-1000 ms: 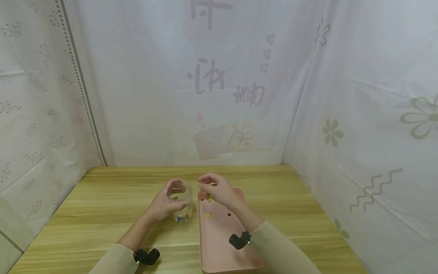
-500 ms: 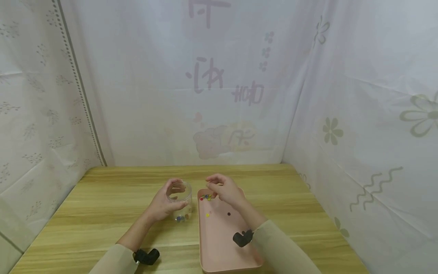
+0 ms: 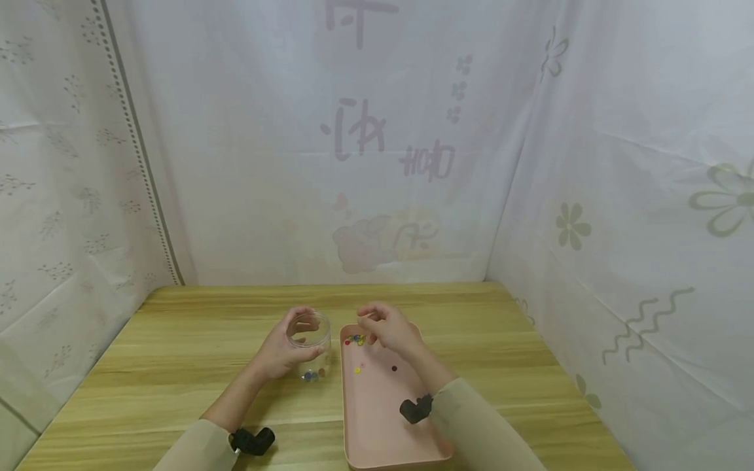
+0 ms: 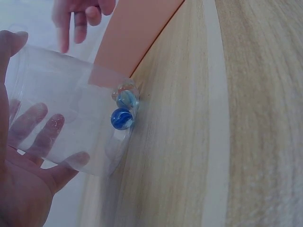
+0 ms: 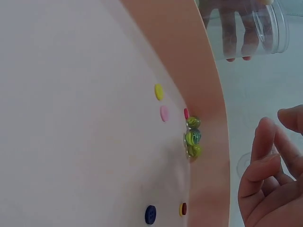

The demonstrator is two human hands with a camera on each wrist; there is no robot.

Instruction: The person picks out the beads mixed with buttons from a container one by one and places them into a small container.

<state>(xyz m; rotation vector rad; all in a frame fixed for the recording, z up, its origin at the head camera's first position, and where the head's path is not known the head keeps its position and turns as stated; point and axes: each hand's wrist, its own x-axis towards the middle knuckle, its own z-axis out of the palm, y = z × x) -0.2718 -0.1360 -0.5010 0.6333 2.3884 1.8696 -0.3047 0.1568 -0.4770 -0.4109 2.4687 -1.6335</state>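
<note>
My left hand [image 3: 279, 350] grips a clear plastic jar [image 4: 66, 113] with no lid, upright on the table. Several glass marbles lie at its bottom, among them a blue swirled marble [image 4: 122, 118]. To the right of the jar is a pink tray [image 3: 377, 425]. Above its far end hovers my right hand [image 3: 389, 329], fingers loosely bent, thumb and forefinger apart, and no object shows between them. Green and yellowish marbles [image 5: 193, 137] cluster against the tray's wall. Around them lie a yellow button [image 5: 158, 91], a pink button [image 5: 164, 113] and a dark blue button [image 5: 150, 214].
A red button [image 5: 186, 113] lies by the marbles, and a dark red and a yellow piece [image 5: 183, 209] lie farther along the wall. The wooden table [image 3: 177, 366] carries jar and tray. Patterned white curtains [image 3: 265, 163] hang around it.
My right hand has moved right, away from the jar, and has dipped slightly over the tray. More of the marbles in the tray's far corner show. The left hand and jar have stayed put.
</note>
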